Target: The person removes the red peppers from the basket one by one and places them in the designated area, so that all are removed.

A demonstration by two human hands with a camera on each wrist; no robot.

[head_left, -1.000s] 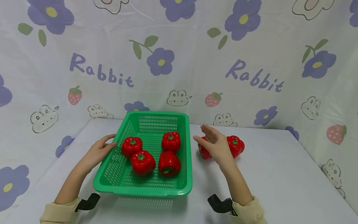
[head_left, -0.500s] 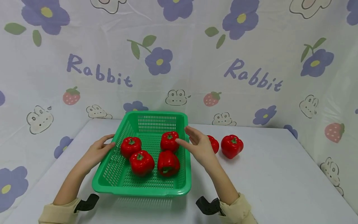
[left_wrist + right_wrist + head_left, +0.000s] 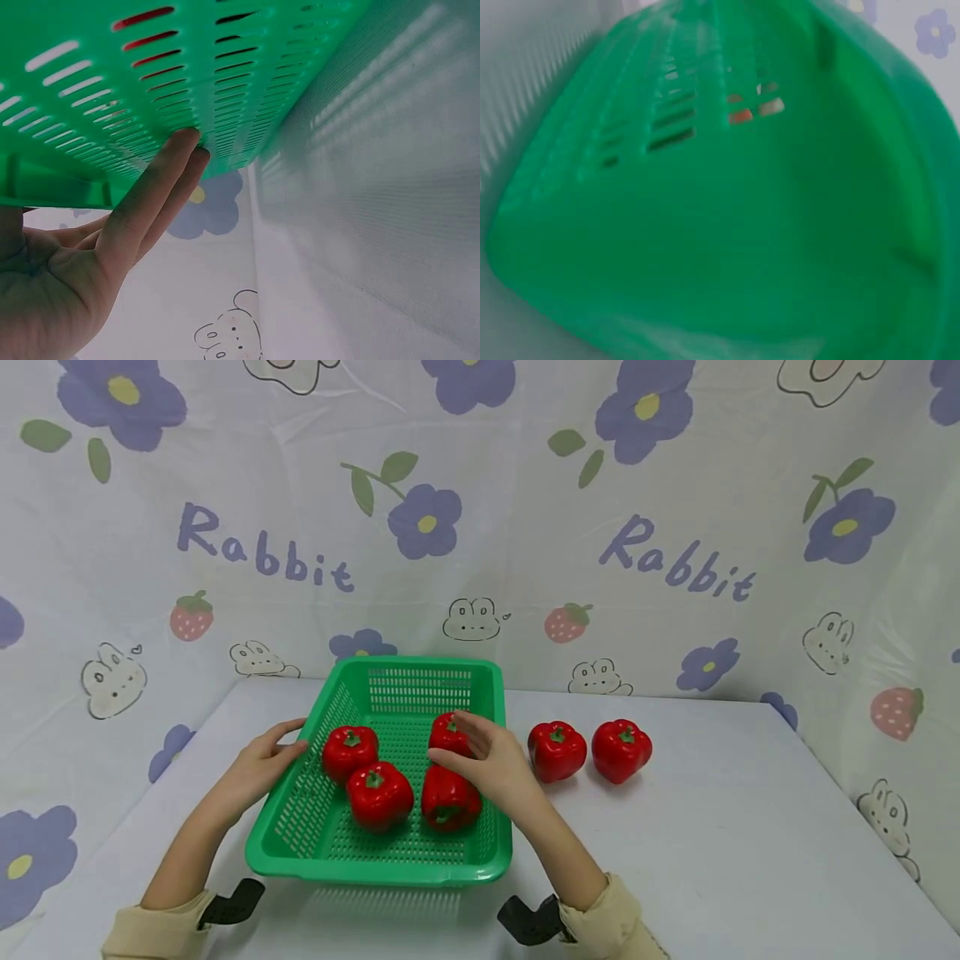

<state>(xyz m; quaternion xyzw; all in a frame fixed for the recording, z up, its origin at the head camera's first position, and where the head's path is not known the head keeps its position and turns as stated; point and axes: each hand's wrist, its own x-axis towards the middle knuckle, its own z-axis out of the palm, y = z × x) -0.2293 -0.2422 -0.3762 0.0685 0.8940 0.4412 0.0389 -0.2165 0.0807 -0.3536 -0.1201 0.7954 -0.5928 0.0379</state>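
A green plastic basket [image 3: 378, 875] with slotted walls holds several red bell peppers, among them a front-left bell pepper [image 3: 380, 797]. At the basket's left rim rests my left hand [image 3: 258, 772]. The left wrist view shows straight fingers [image 3: 154, 195] against the outer wall, below the rim. My right hand [image 3: 498, 772] reaches over the right rim, thumb and fingers spread apart. It overlaps the back-right bell pepper [image 3: 444, 737] and the upper edge of a bell pepper lying on its side [image 3: 448, 806]. Only the basket's outer wall [image 3: 705, 247] shows in the right wrist view; that hand is hidden there.
Two more bell peppers, a nearer one [image 3: 557, 752] and a farther one [image 3: 622, 751], sit on the white table [image 3: 720, 827] right of the basket. A patterned cloth [image 3: 525, 527] hangs behind the table.
My right hand has moved left from beside the two loose peppers, across the rim and over the basket, uncovering those peppers. The left hand and basket stay in place.
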